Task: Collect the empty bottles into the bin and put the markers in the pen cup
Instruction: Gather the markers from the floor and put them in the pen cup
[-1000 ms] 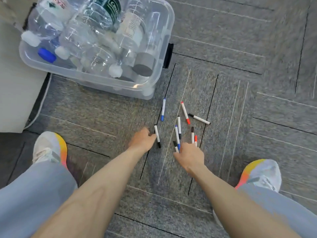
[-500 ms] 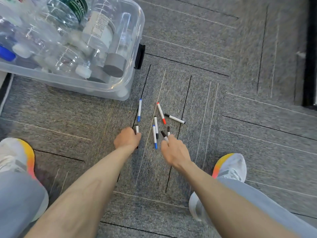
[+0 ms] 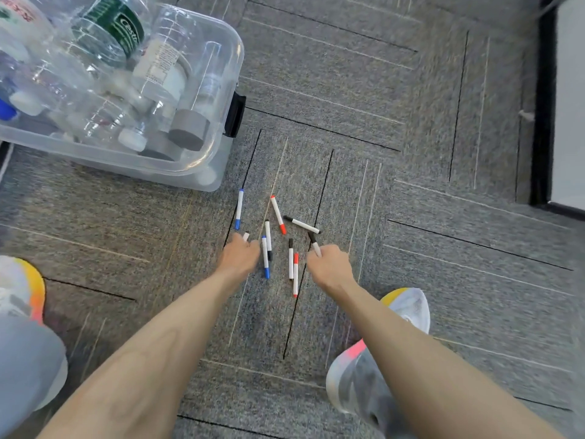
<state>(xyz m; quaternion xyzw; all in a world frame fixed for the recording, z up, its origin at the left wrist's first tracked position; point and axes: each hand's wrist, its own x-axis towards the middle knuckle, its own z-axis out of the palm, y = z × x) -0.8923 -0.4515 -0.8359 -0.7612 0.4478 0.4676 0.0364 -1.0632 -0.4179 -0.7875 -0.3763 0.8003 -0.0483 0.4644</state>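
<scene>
Gripping a marker (image 3: 245,237), the left hand (image 3: 239,255) sits at nine o'clock of four loose markers (image 3: 291,259) that point toward twelve. The right hand (image 3: 329,268), holding a black marker (image 3: 314,244), sits at three. Beyond, at ten o'clock, the bin (image 3: 104,160) holds bottles (image 3: 109,26).
</scene>
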